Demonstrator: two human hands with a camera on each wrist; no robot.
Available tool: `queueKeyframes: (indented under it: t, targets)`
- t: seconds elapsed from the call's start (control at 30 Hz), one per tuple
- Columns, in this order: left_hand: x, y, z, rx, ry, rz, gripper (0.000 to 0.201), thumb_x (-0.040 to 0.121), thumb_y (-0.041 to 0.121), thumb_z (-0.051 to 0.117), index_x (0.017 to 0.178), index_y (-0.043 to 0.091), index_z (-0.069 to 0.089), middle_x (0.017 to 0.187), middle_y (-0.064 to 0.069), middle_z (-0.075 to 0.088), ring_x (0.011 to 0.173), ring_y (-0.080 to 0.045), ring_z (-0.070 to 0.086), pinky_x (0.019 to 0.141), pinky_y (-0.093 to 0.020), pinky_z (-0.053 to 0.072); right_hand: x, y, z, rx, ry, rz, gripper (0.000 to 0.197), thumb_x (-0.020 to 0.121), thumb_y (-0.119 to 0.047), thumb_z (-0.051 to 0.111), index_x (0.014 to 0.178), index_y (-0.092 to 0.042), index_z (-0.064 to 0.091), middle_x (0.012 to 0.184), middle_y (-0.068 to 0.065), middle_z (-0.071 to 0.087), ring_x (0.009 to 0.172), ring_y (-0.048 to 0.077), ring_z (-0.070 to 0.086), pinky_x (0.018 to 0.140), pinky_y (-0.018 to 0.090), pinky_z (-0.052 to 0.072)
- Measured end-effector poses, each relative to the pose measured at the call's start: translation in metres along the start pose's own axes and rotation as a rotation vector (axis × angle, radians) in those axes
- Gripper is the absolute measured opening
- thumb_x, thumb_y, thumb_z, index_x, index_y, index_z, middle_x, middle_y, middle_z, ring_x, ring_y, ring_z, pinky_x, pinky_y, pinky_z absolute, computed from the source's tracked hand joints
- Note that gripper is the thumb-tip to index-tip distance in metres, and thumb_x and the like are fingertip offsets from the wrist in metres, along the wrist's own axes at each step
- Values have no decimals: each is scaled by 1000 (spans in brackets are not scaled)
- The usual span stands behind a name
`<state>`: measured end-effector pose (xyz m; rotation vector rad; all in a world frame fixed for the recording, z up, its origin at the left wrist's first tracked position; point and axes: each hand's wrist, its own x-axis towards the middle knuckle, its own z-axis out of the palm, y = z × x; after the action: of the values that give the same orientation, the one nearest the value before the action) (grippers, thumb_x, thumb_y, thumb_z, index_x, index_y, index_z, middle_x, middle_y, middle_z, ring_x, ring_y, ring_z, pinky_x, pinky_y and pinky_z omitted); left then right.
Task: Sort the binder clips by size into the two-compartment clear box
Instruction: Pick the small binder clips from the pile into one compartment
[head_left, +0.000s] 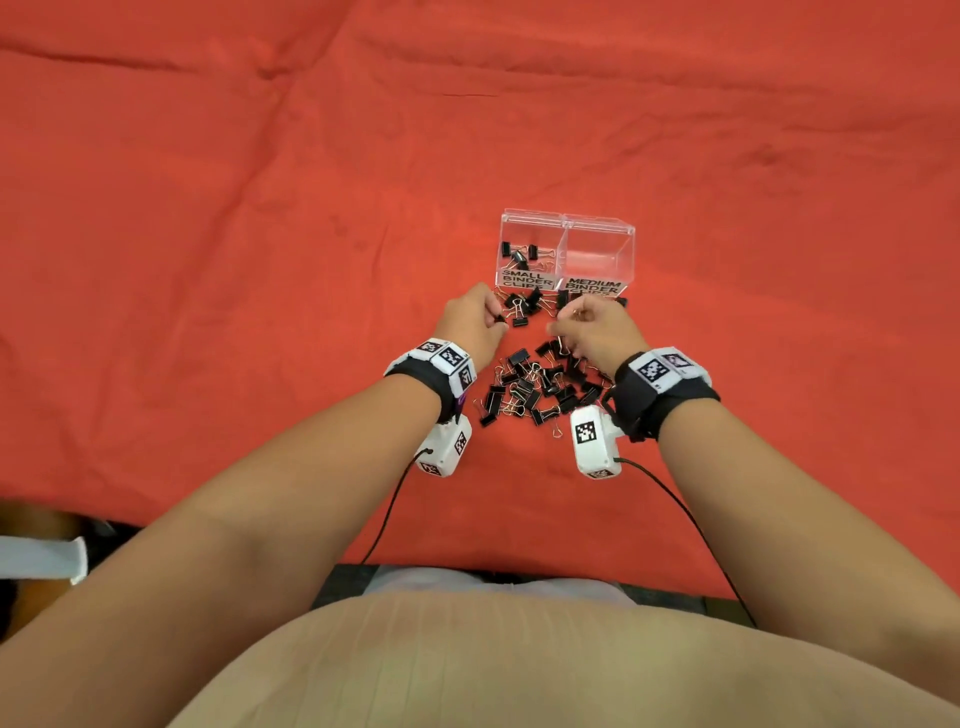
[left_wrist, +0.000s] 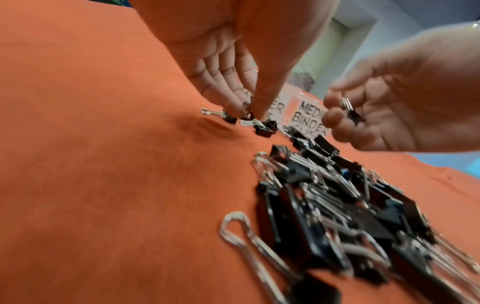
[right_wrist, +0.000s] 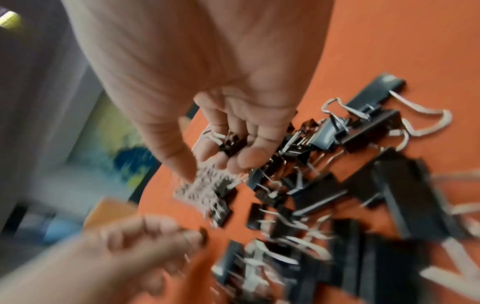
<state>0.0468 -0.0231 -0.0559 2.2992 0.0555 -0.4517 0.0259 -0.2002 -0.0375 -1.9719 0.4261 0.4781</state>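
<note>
A red cloth (head_left: 260, 260) covers the whole work surface, creased in places. Toward its middle stands a clear box (head_left: 597, 224) with two compartments side by side, each with a label on the near wall. The left compartment, marked for small binder clips, holds a few small black clips (head_left: 518, 253); the right one, marked for medium binder clips, shows no clips inside.

Between the box and the person lies a loose pile of black binder clips (head_left: 537, 387) with silver wire handles, large and small mixed, and a thinner scatter of clips (head_left: 524, 306) sits just in front of the box's near wall.

The left hand (head_left: 475, 322) reaches down into that scatter, its thumb and fingertips (left_wrist: 235, 107) pinched together on a small clip (left_wrist: 248, 112) that is at or just above the cloth; other small clips lie right beside it. The right hand (head_left: 597, 327) hovers above the far part of the pile with its fingers curled inward, cupping a small black clip (right_wrist: 231, 144) against the fingers; the left wrist view shows the same clip (left_wrist: 353, 114) with its handles pointing up.

Both wrists wear black straps with white marker blocks and cables.
</note>
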Motion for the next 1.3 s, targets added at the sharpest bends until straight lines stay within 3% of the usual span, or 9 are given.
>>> queueKeyframes:
  t: [0.13, 0.37, 0.47, 0.53, 0.6, 0.67, 0.83, 0.97, 1.3]
  targets:
    - [5, -6, -13, 82, -41, -40, 32, 86, 14, 65, 118, 15, 55, 82, -1, 58, 75, -18, 56, 73, -30, 49, 0, 6, 16, -453, -40, -122, 19, 80, -20, 69, 93, -13, 56, 68, -6, 49, 64, 15, 50, 53, 22, 36]
    - [7, -7, -13, 281, -162, 12, 57, 91, 17, 59, 143, 21, 38, 119, -17, 61, 110, -33, 58, 95, -41, 49, -2, 6, 24, -653, -32, -167, 32, 84, -25, 66, 109, -6, 61, 116, 12, 59, 108, 27, 54, 90, 35, 45]
    - [10, -3, -11, 377, -193, 45, 54, 94, 20, 56, 144, 22, 37, 125, -18, 55, 115, -33, 55, 95, -41, 48, -4, 5, 28, -653, -42, -144, 26, 87, -22, 62, 100, 0, 63, 108, 16, 60, 102, 29, 56, 85, 35, 45]
    - [11, -1, -11, 430, -199, 54, 49, 95, 20, 53, 142, 20, 40, 131, -17, 51, 120, -33, 52, 98, -42, 47, -2, 9, 31, -649, -42, -126, 21, 89, -20, 61, 79, -2, 61, 86, 11, 58, 80, 25, 56, 69, 30, 43]
    - [11, -2, -10, 430, -178, 65, 44, 94, 19, 55, 137, 17, 47, 132, -15, 51, 121, -32, 51, 99, -41, 46, 0, 14, 33, -644, -25, -124, 39, 90, -20, 60, 56, -15, 42, 62, -1, 40, 56, 16, 39, 55, 24, 32]
    - [9, -2, -9, 408, -133, 69, 36, 91, 18, 59, 126, 17, 53, 124, -10, 54, 114, -29, 55, 91, -40, 49, 3, 16, 35, -647, -44, -135, 48, 90, -20, 59, 53, -20, 30, 58, -5, 29, 59, 19, 34, 60, 25, 31]
    - [4, -4, -10, 387, -23, 71, 20, 86, 22, 66, 102, 15, 55, 110, -7, 50, 102, -25, 53, 80, -38, 49, 2, 13, 28, -568, 21, -167, 36, 93, -21, 53, 60, -19, 38, 70, 0, 42, 70, 21, 42, 70, 30, 35]
    - [3, -6, -10, 322, -69, 39, 19, 87, 20, 65, 102, 14, 55, 106, -7, 59, 101, -26, 57, 84, -37, 48, -1, -19, 10, -392, 125, -174, 16, 96, -27, 47, 91, -12, 50, 74, -3, 53, 62, 11, 49, 56, 24, 41]
    - [-1, -7, -18, 100, -29, -71, 23, 87, 20, 63, 109, 15, 57, 105, -11, 64, 94, -28, 62, 80, -34, 49, 48, -77, 6, -449, 193, -282, 20, 90, -17, 55, 109, -9, 57, 110, 9, 62, 98, 24, 59, 83, 32, 48]
